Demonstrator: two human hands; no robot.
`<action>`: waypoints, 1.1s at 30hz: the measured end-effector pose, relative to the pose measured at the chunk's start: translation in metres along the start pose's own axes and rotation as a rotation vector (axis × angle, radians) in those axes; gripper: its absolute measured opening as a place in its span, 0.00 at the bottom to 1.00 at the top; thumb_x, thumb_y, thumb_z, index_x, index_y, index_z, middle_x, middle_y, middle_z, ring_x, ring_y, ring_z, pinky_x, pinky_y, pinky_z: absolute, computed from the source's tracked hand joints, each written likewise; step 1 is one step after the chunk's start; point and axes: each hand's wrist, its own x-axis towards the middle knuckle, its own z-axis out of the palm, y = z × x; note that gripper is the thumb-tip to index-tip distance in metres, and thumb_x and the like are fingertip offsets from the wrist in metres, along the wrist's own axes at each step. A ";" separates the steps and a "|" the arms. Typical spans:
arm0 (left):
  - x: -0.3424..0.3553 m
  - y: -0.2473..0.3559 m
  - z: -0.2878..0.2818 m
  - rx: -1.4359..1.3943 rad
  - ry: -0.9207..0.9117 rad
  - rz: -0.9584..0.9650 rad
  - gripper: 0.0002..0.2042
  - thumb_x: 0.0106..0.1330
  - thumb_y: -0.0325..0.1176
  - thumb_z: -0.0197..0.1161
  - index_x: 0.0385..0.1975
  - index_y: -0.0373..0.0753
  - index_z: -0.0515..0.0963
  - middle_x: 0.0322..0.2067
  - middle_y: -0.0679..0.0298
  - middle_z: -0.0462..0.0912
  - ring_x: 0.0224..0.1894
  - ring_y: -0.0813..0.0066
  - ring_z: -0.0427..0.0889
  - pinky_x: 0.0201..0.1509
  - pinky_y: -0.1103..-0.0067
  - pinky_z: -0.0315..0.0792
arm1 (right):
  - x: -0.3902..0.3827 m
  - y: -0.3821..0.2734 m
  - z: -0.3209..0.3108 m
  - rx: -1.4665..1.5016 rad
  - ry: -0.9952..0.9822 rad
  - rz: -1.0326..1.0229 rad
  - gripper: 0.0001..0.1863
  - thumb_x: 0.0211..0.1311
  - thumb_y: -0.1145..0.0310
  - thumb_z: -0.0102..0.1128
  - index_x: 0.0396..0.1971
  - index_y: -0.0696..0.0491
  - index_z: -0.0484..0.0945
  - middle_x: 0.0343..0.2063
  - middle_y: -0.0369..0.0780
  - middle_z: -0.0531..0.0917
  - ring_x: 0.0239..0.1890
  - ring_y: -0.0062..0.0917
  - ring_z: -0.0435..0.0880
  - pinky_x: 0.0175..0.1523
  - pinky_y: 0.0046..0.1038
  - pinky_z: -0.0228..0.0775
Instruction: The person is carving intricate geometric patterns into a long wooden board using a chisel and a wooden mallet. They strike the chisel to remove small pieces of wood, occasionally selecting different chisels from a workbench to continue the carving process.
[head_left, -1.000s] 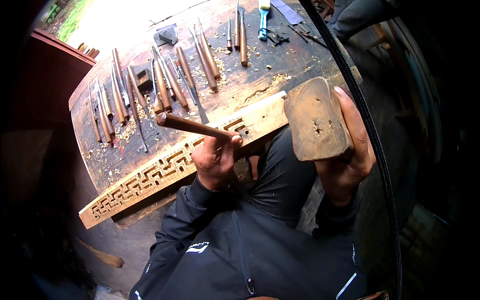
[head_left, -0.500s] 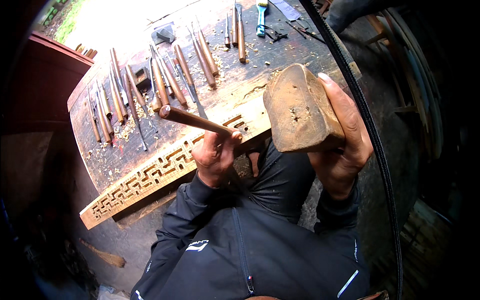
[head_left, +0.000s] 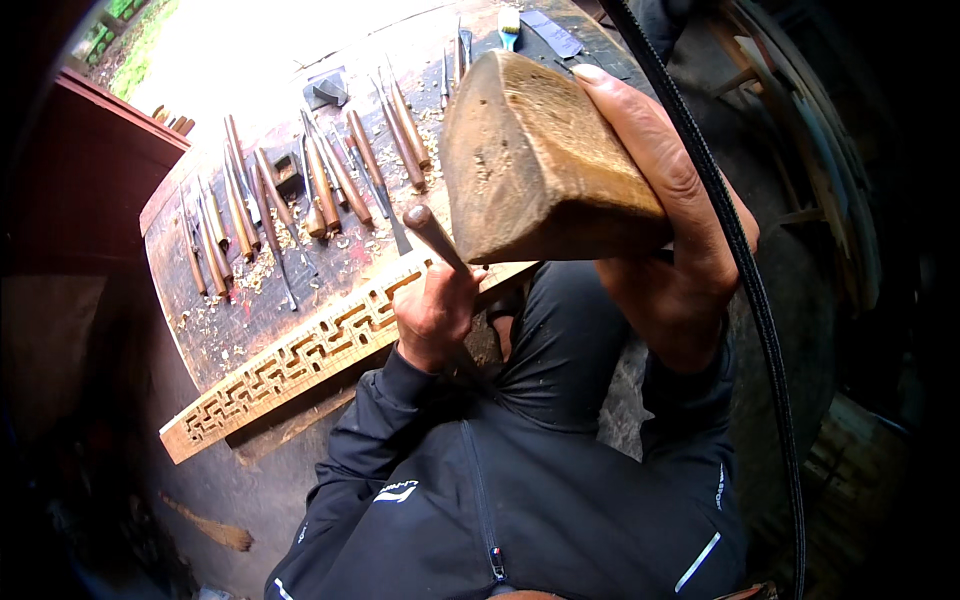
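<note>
My left hand [head_left: 437, 315] is closed around the wooden handle of a chisel [head_left: 436, 236], whose lower end the hand hides. It is at the edge of a long pale board [head_left: 290, 362] cut with an angular fretwork pattern of slots. My right hand [head_left: 690, 215] grips a worn, blocky wooden mallet [head_left: 540, 165], thumb along its upper side; any mallet handle is hidden. The mallet is raised close to the camera, right of the chisel and apart from its handle end.
Several wood-handled carving tools [head_left: 325, 185] lie among shavings on the dark worktable [head_left: 240, 335]. A small dark metal piece [head_left: 325, 90], a brush [head_left: 509, 28] and a pale strip [head_left: 551, 33] lie farther back. A black cord [head_left: 735, 235] hangs at right; a broom [head_left: 215, 525] lies on the floor.
My right hand has lifted the mallet up and leftward, tilting it nearer the camera. In my left hand the chisel has swung more upright, its handle end shifting right.
</note>
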 end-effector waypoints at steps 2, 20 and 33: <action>-0.002 -0.004 0.004 0.033 0.014 0.039 0.11 0.70 0.27 0.81 0.44 0.40 0.82 0.28 0.60 0.88 0.25 0.59 0.88 0.30 0.66 0.78 | 0.002 -0.004 -0.001 -0.031 -0.010 -0.013 0.33 0.60 0.83 0.77 0.68 0.60 0.85 0.61 0.55 0.91 0.60 0.44 0.94 0.66 0.39 0.85; 0.006 0.000 0.007 0.083 -0.028 0.152 0.11 0.70 0.31 0.81 0.47 0.40 0.86 0.24 0.60 0.84 0.21 0.63 0.83 0.26 0.67 0.75 | 0.004 0.001 -0.031 -0.334 -0.115 -0.065 0.36 0.57 0.81 0.78 0.69 0.52 0.87 0.58 0.50 0.92 0.60 0.46 0.93 0.62 0.39 0.88; -0.008 0.002 0.002 -0.067 0.153 -0.279 0.06 0.76 0.24 0.76 0.46 0.34 0.85 0.28 0.58 0.89 0.31 0.74 0.91 0.36 0.76 0.80 | -0.045 0.028 -0.014 -0.438 0.016 0.036 0.31 0.64 0.71 0.81 0.69 0.45 0.88 0.51 0.46 0.94 0.46 0.41 0.96 0.52 0.39 0.89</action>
